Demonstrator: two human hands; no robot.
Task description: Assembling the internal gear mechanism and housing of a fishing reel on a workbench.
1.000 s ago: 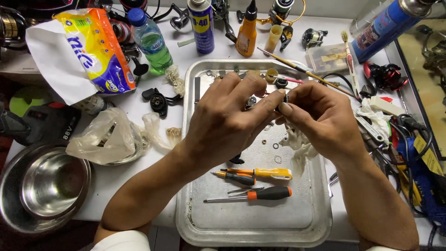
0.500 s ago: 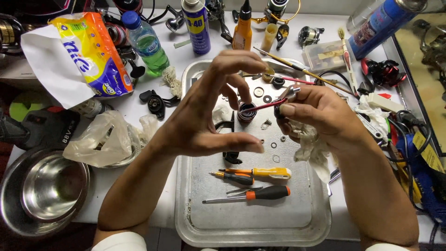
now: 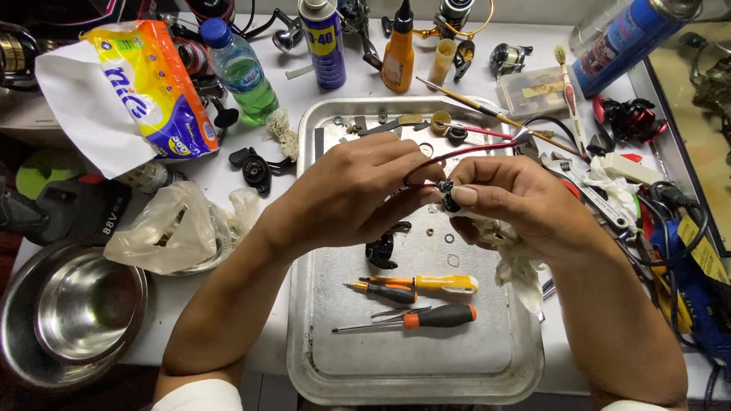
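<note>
Since half a second ago I see both hands have dropped lower over the metal tray (image 3: 495,365) and drawn together; the left one, then spread open with fingers fanned, is now curled in.

The tray sits at the centre of the table (image 3: 304,91), with the screwdrivers (image 3: 426,301) lying at its 6 o'clock.

My left hand (image 3: 346,194) is closed to a pinch, fingertips meeting on the red-handled tool (image 3: 464,148), which runs off toward 1 o'clock. My right hand (image 3: 518,202) is curled nearly closed around a small dark part (image 3: 449,196), thumb on top, with a white rag (image 3: 518,255) bunched under the palm. The part is held above the tray's middle, just where the two hands touch.

Both forearms come up from 6 o'clock, angling inward, wrists bent toward each other.
</note>
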